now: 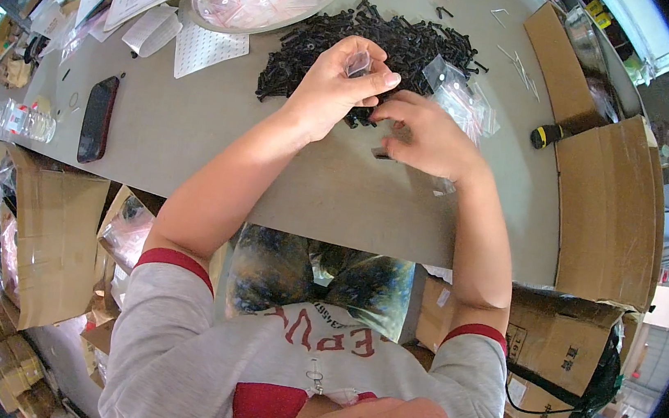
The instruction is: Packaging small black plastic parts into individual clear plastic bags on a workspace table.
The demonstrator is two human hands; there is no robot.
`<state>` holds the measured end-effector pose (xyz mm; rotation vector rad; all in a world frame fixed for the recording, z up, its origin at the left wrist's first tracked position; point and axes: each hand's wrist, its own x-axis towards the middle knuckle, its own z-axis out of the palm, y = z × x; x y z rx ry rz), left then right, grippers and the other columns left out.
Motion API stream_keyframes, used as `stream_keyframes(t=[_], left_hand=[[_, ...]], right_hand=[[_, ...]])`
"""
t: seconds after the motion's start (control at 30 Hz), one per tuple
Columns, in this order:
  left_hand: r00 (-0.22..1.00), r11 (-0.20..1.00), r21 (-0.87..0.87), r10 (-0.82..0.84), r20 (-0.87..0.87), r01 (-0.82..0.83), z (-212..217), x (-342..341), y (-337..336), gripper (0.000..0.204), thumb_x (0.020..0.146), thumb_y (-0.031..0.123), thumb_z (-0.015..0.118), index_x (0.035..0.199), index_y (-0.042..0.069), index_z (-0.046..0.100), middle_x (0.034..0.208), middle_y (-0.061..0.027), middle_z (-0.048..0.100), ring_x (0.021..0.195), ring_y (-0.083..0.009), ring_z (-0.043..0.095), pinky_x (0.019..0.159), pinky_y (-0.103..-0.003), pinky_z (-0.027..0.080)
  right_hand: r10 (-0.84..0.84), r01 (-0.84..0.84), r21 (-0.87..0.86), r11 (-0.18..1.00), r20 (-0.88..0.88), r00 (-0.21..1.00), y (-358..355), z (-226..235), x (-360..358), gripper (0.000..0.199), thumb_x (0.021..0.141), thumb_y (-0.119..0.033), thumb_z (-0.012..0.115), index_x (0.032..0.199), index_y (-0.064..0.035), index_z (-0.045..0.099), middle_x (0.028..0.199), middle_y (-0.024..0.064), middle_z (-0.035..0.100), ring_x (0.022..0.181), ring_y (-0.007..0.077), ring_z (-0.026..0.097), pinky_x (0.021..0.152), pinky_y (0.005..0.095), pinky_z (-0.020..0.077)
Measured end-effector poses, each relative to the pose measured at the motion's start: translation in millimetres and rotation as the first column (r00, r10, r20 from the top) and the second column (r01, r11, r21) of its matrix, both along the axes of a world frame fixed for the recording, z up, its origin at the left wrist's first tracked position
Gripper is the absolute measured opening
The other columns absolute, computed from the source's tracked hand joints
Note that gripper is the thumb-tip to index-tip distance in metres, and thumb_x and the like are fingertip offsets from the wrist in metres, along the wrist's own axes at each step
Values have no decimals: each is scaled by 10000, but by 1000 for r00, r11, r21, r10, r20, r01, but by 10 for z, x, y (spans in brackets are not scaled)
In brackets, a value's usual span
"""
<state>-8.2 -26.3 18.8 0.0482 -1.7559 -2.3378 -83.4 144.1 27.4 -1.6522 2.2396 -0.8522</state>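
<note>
Both hands – left hand [334, 85] pinching small clear bag [358, 63], right hand [429, 137] curled – beside black screws [371, 36]

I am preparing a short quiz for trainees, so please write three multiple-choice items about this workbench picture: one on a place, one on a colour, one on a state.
1. Where does the dark phone lie?
A. left of the person's arms
B. on the screw pile
C. in the metal bowl

2. What colour is the screw pile?
A. silver
B. black
C. red

3. What is the left hand doing?
A. resting flat on the table
B. pinching a small clear bag
C. gripping the phone

Answers:
1 A, it lies on the grey table toward its left edge.
2 B, the heap is black throughout.
3 B, thumb and fingers close on the bag above the pile.
</note>
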Motion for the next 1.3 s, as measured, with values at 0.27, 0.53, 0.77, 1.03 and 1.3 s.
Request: stream_keyframes(t=[0.27,0.53,0.77,1.03,1.3], left_hand=[[997,988,-153,-21,-77,9,-150,-44,-85,147,834,133,688,873,83,555,817,15,570,850,-66,549,732,-262,469],[989,981,175,-103,104,83,-39,2,-1,182,841,141,684,960,129,546,914,35,574,889,-80,553,769,-290,480],[968,971,89,-230,101,222,-104,-18,-47,147,828,117,688,824,110,541,881,12,592,818,-88,564,749,-277,479],[960,970,32,-242,138,240,-88,-13,-9,199,792,115,723,807,92,526,824,-3,571,710,-86,527,613,-221,411],[954,955,-32,-290,80,294,-157,-29,-35,173,798,120,717,829,76,553,770,10,561,680,-75,499,601,-207,395]], right_hand=[[-22,27,107,994,-43,999,-8,-95,-52,230,692,-96,662,909,-41,609,987,135,578,935,311,575,771,401,477],[-157,149,-57,987,-178,971,-57,-174,-115,139,676,-60,646,787,-34,567,748,132,617,742,332,617,650,424,491],[-231,228,-50,972,-72,970,6,-142,-210,215,682,-48,641,885,-38,570,758,137,634,730,333,626,652,413,491],[-210,202,-138,970,-46,977,-36,-255,-272,264,714,-28,600,979,-37,600,798,173,638,748,329,635,672,398,500],[-241,212,-175,961,-166,956,-43,-296,-306,173,711,-76,624,879,-37,638,852,142,635,788,333,624,682,410,504]])
